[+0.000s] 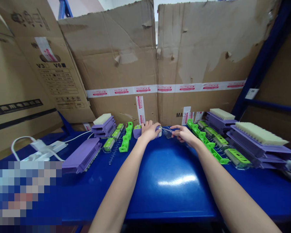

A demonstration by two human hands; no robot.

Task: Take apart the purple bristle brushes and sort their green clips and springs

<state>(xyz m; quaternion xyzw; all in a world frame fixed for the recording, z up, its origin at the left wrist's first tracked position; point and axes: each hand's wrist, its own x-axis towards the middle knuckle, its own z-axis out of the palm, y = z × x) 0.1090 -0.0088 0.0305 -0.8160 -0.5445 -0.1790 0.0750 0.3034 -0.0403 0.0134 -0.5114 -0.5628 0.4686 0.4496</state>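
Note:
At the far middle of the blue table, my left hand (149, 130) is closed over a purple block-shaped part (136, 132) with some green on top, which lies on its side. Most of that part is hidden by the fingers. To its right, my right hand (183, 134) pinches a thin, shiny metal piece (167, 129) that reaches across to the purple part's right end. Its exact kind is too small to make out. Just below it, a clear plastic piece (168, 134) shows between the hands; whether a finger touches it I cannot tell.
On the left lie green brackets (124, 143), a row of springs (115, 147), clear-and-green cases (109, 144), purple housings (82, 155) and a white power strip (45, 149). On the right are more green brackets (202, 138), cases (237, 158) and bristle-topped purple housings (259, 147). Cardboard (121, 71) walls the back.

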